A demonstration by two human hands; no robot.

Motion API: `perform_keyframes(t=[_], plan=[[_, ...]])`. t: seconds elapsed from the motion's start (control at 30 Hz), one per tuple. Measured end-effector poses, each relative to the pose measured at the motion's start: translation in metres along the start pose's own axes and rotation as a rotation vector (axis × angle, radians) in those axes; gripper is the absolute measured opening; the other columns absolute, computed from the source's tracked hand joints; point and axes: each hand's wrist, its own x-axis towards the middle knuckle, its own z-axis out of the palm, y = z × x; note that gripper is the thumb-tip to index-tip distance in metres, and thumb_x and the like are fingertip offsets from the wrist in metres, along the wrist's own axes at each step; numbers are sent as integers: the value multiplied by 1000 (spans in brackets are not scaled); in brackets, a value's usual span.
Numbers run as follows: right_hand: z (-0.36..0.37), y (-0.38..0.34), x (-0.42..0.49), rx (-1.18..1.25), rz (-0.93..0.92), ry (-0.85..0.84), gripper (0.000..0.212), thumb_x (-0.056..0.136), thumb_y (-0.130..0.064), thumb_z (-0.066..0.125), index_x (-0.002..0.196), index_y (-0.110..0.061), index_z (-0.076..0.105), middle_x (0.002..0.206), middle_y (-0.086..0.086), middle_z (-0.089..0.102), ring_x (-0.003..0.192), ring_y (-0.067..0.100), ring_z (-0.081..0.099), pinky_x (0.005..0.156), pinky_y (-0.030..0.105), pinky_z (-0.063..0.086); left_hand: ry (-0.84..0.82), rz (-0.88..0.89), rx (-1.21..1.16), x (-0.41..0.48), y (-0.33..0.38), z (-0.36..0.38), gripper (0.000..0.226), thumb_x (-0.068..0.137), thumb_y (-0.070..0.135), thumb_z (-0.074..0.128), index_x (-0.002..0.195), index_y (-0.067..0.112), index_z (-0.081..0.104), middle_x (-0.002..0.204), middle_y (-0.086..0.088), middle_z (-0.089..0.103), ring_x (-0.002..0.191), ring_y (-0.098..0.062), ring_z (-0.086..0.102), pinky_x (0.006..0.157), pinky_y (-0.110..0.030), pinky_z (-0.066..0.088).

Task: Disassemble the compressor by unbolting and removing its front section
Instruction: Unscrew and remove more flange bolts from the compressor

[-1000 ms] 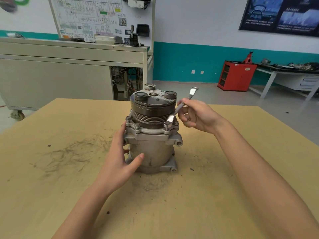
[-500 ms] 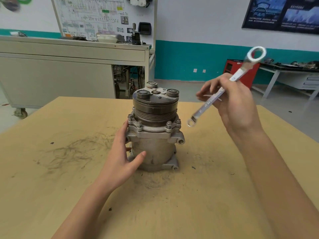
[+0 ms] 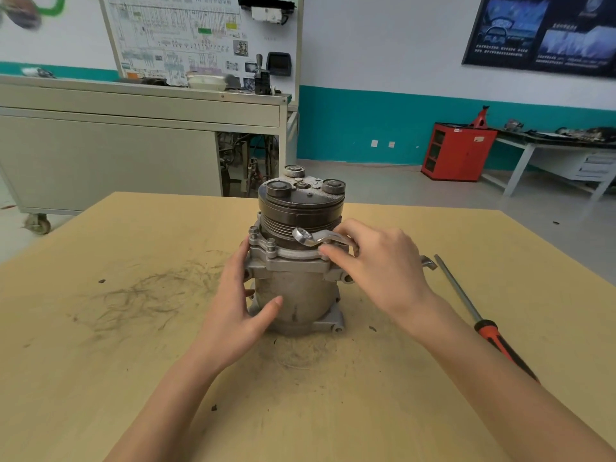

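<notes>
- A grey metal compressor [image 3: 301,288] is stood upright on a tan table [image 3: 133,361] and is clasped in the grip of the left hand [image 3: 238,311].
- A silver ring wrench [image 3: 311,241] is pinched in the grip of the right hand [image 3: 383,271], against the pulley.
- An orange-handled screwdriver [image 3: 483,325] is laid right of that grip.

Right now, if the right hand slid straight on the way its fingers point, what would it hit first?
The compressor. The right hand, gripping a wrench, points left at its bolted collar; its fingers look to be touching it, though depth is hard to judge.
</notes>
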Motion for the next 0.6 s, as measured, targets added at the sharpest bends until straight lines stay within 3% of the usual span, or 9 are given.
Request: perform_keyframes(t=[0.07,0.13,0.2,0.27,0.33,0.4,0.5,0.6], plan=[[-3,0,3,67,-15,-14,20,88,-30,64,95,-12,69,61,-9,58,55,5,51,53,25,35,-1,1,5,0,0,0,87,77,41,63,136,59,3,152,13,26,135,-8,37,97,-22,41],[-13,0,9,201,-24,73,12,87,-19,66,92,-10,71,49,-18,38,46,-1,43,48,12,28,1,4,9,0,0,-1,87,78,40,64,136,59,2,152,14,25,136,-8,36,98,-25,43],[-26,6,16,319,35,160,6,85,-18,67,89,-14,70,46,-15,28,45,0,39,47,12,26,-2,6,5,0,0,-1,88,80,38,66,136,59,2,152,14,25,136,-9,36,102,-32,44],[-37,21,23,361,138,152,5,84,-25,68,82,-20,68,48,-11,31,45,3,32,47,16,23,-3,6,0,0,-1,-1,88,82,36,68,136,59,2,154,12,25,136,-11,37,104,-37,43],[-41,46,22,310,277,5,11,82,-31,69,77,-21,67,54,-5,42,51,6,37,51,26,28,0,9,6,0,-1,-1,89,84,33,70,135,61,2,153,12,25,135,-11,37,103,-35,43],[-37,73,12,251,418,-232,13,81,-30,70,80,-17,71,62,0,53,56,12,46,52,26,33,2,13,16,0,-2,-1,91,85,27,70,135,60,2,151,15,24,134,-10,38,102,-32,42],[-13,111,-12,91,548,-547,18,81,-26,70,86,-9,72,56,-1,46,46,8,37,44,21,25,5,13,14,0,-4,0,91,85,24,70,135,60,2,149,18,24,133,-9,38,97,-24,41],[9,138,-34,-81,648,-755,23,81,-28,71,80,-5,68,58,-1,42,50,10,38,46,25,25,3,7,14,0,-5,0,93,84,25,70,134,63,2,147,22,23,131,-6,38,91,-14,38]])
